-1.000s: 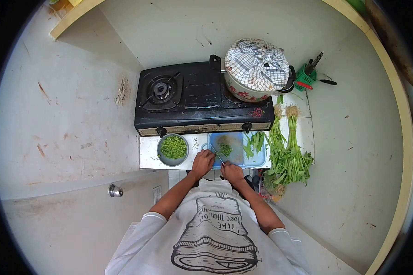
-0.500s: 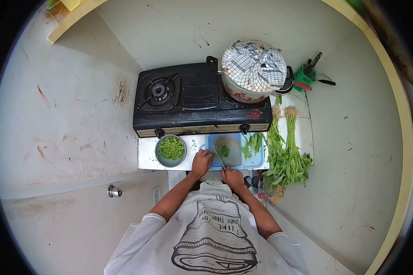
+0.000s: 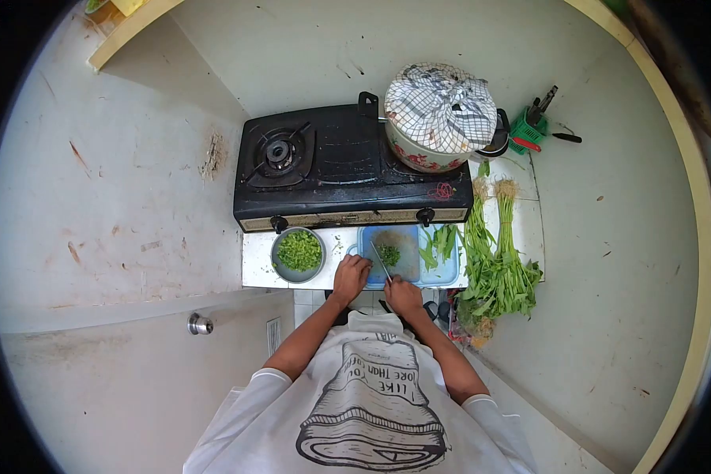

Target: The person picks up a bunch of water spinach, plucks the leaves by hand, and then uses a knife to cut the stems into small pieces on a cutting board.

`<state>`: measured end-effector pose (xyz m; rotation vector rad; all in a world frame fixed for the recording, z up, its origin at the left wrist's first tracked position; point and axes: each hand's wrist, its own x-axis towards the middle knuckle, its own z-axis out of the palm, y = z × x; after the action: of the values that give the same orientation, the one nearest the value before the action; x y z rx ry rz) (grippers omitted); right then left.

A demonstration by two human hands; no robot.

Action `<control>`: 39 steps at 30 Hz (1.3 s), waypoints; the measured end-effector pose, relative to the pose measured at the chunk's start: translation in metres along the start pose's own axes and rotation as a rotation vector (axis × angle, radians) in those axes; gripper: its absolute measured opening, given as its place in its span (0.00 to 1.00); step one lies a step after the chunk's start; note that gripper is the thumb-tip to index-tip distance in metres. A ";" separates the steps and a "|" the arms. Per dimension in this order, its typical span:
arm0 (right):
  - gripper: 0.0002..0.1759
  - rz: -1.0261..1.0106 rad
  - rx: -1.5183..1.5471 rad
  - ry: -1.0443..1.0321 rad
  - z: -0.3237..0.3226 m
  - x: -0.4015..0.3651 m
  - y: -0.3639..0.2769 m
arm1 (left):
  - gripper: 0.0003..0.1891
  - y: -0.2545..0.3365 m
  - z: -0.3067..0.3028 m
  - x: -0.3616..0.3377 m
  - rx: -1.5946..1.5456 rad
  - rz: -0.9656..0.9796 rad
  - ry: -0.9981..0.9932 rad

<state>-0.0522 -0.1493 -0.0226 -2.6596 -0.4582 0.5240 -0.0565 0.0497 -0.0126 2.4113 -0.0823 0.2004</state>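
My right hand (image 3: pixel 404 297) is closed around the handle of a knife (image 3: pixel 382 264), its blade slanting up and left over the blue cutting board (image 3: pixel 407 274). Beside the blade, on the right, lies a small heap of chopped greens (image 3: pixel 388 254). My left hand (image 3: pixel 352 275) holds the board's left edge with bent fingers; their tips are hard to see. Whole green leaves (image 3: pixel 441 243) rest on the board's right part. To the left, a grey bowl (image 3: pixel 299 276) contains chopped light-green pieces (image 3: pixel 300 250).
Behind the board stands a black two-burner stove (image 3: pixel 344 162), with a cloth-covered flowered pot (image 3: pixel 423 156) at its right. Bundles of leafy greens (image 3: pixel 504 272) hang over the counter's right edge. A green basket (image 3: pixel 523 126) with knives is at the back right. Walls enclose both sides.
My right hand and the knife have shifted slightly forward over the board. My left hand stays at the board's left edge. The whole view has moved a little.
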 end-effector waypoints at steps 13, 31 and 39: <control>0.25 -0.072 -0.059 -0.031 0.009 -0.002 0.000 | 0.04 -0.009 0.000 -0.002 0.056 0.057 -0.006; 0.23 -0.142 -0.043 0.066 0.006 -0.005 0.005 | 0.05 -0.016 0.002 -0.002 0.108 0.115 -0.011; 0.24 -0.074 -0.049 -0.034 0.009 0.001 -0.004 | 0.06 -0.013 0.000 -0.007 0.085 0.063 -0.014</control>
<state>-0.0560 -0.1423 -0.0289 -2.6723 -0.5843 0.5432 -0.0622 0.0596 -0.0218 2.4971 -0.1590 0.2205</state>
